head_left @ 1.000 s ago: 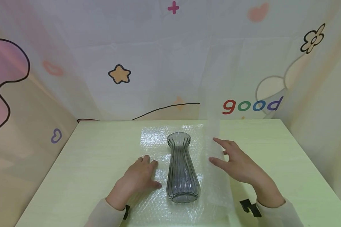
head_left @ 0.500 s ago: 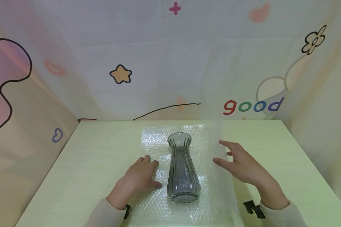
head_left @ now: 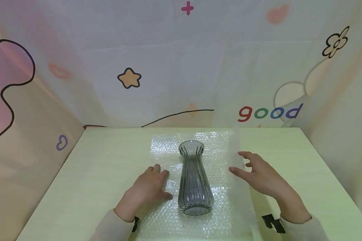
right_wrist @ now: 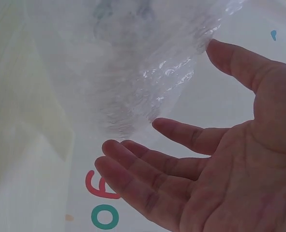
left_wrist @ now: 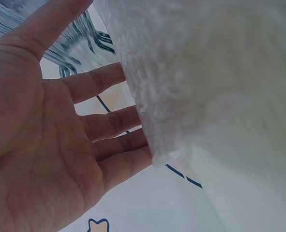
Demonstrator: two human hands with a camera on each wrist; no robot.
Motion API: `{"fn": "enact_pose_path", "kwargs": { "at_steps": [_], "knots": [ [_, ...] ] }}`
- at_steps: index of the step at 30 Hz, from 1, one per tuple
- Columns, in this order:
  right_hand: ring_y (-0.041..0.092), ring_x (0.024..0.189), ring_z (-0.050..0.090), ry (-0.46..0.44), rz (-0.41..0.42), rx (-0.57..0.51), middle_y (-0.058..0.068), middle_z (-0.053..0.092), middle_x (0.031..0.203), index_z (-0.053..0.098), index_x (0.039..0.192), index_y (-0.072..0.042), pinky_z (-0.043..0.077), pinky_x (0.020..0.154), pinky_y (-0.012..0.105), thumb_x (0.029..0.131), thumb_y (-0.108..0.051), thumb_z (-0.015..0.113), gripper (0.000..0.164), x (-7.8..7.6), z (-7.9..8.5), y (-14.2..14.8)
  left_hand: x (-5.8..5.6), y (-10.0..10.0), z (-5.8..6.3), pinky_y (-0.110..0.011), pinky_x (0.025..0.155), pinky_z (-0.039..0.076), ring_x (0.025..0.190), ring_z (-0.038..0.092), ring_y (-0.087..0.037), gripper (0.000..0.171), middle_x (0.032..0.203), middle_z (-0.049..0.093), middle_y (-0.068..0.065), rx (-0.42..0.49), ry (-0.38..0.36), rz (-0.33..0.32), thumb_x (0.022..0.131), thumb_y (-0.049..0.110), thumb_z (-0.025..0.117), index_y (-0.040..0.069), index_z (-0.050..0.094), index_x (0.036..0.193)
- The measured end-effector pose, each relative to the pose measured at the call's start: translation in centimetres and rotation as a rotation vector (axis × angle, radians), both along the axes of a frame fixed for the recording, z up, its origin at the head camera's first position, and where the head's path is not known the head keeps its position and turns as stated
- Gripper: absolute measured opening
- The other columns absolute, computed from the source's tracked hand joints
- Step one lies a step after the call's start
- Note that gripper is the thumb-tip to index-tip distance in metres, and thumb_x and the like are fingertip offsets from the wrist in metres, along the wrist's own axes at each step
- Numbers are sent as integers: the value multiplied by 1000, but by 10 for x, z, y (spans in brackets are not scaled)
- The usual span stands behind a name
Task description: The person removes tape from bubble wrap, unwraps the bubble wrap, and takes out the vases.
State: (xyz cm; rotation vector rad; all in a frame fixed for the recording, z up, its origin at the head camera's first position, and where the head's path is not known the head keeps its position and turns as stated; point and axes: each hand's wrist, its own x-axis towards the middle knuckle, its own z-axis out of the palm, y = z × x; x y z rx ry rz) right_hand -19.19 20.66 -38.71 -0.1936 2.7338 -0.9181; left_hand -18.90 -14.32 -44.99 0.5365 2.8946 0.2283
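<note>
A grey-tinted, ribbed glass vase [head_left: 196,184] lies on its side, mouth towards the back wall, on a sheet of clear bubble wrap [head_left: 221,190]. My left hand [head_left: 149,185] is at the sheet's left side with fingers extended. In the left wrist view, the wrap [left_wrist: 152,87] covers the fingertips. On the other side, my right hand [head_left: 257,170] has its thumb and fingers spread by the sheet's right edge. Its thumb and index tips appear to touch the film [right_wrist: 172,72] in the right wrist view. Neither hand touches the vase.
The pale table [head_left: 93,167] extends to both sides of the sheet. A printed cloth backdrop [head_left: 175,67] closes off the back and sides. Black tape-like pieces [head_left: 273,223] show beside the sleeves.
The sheet's right edge has shifted to the right and spread flatter. My right hand has moved slightly right along with it. The left hand and the vase have stayed in place.
</note>
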Motion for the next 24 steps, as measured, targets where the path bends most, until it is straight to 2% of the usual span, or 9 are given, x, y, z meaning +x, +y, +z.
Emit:
{"fn": "enact_pose_path", "kwargs": {
  "at_steps": [9, 16, 24],
  "knots": [
    [49, 133, 50, -29, -17, 21, 29, 41, 155, 34, 157, -2, 57, 92, 58, 94, -60, 67, 91, -1, -5, 3, 1, -1, 0, -45, 82, 56, 101, 58, -31, 74, 115, 58, -16, -3, 2, -2, 75, 51, 89, 6, 63, 128],
    [50, 131, 52, -14, 0, 30, 30, 43, 153, 35, 156, 0, 56, 91, 59, 96, -57, 66, 88, -1, -9, 9, 2, -2, -1, -44, 81, 56, 100, 58, -31, 74, 113, 58, -16, 0, 12, -8, 76, 50, 89, 5, 63, 129],
    [50, 130, 53, -31, -14, 41, 31, 45, 151, 37, 154, 1, 58, 90, 57, 95, -57, 67, 88, -3, -14, 13, 1, -1, -2, -43, 77, 55, 94, 56, -28, 74, 109, 57, -15, -5, 17, -8, 75, 50, 89, 5, 64, 128]
  ]
}}
